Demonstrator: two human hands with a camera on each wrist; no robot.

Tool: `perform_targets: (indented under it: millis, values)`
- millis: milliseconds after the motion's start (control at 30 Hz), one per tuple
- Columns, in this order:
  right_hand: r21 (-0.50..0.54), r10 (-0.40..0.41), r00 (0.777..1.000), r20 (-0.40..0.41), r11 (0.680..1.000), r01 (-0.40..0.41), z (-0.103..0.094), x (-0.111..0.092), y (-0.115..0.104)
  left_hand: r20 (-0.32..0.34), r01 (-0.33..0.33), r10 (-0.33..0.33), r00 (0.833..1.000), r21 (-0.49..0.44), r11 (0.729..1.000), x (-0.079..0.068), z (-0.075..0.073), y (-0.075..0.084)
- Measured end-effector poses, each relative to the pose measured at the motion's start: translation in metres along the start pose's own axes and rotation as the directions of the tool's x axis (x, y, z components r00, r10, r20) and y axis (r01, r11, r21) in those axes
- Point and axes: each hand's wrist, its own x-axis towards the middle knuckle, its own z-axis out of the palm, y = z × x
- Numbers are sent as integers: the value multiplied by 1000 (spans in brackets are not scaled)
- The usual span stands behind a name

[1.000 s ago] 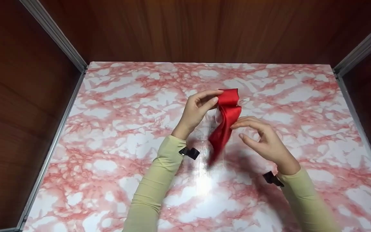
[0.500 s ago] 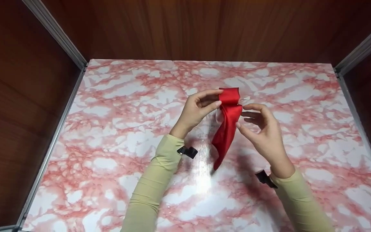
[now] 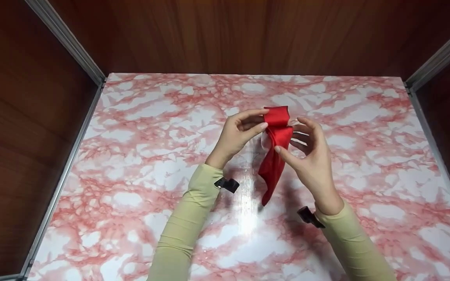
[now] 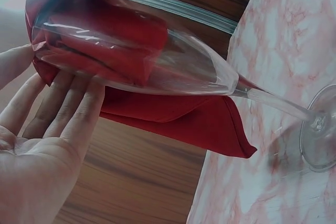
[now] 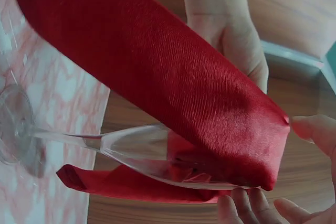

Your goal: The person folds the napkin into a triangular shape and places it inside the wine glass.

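Observation:
A red cloth napkin (image 3: 275, 117) is stuffed into and draped over the rim of a clear champagne flute (image 4: 202, 72), which stands upright on the table. One long end of the cloth hangs toward the person; another flap falls down the opposite side. My left hand (image 3: 229, 138) pinches the napkin at the rim between thumb and fingers, several fingers lying along the bowl. My right hand (image 3: 313, 160) curves loosely around the other side, thumb tip (image 5: 304, 127) at the cloth's upper edge and fingertips close to the glass. From the head view the cloth hides most of the flute.
The table top (image 3: 150, 218) has a red and white marbled pattern. Dark wood panels (image 3: 225, 37) rise behind and at both sides, joined by grey metal rails (image 3: 68, 43). Black camera clips (image 3: 227, 184) sit on the wrists.
My right hand has moved in from the right and turned upward, its thumb coming over the cloth. The hanging end has swung slightly to the right. My left hand has barely moved.

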Motion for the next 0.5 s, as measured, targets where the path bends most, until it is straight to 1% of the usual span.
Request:
perform_targets:
  millis: [100, 267, 400, 500]
  values:
    - [-8, 12, 1000, -5, 1000, -12, 2, 1, 1, -16, -6, 6, 1000, -15, 1000, -1, 0, -5]
    - [-89, 18, 1000, -1, 996, -18, 6, 5, -2, -65, -17, 15, 998, -35, 999, -3, 1, -11]
    - [-150, 3, 1000, 12, 989, -1, 8, 9, -6, -100, -44, 43, 994, -7, 999, -6, 3, -11]
    - [-181, -2, 999, 37, 984, 9, 7, 14, -8, -126, -67, 70, 990, 27, 997, -8, 4, -10]
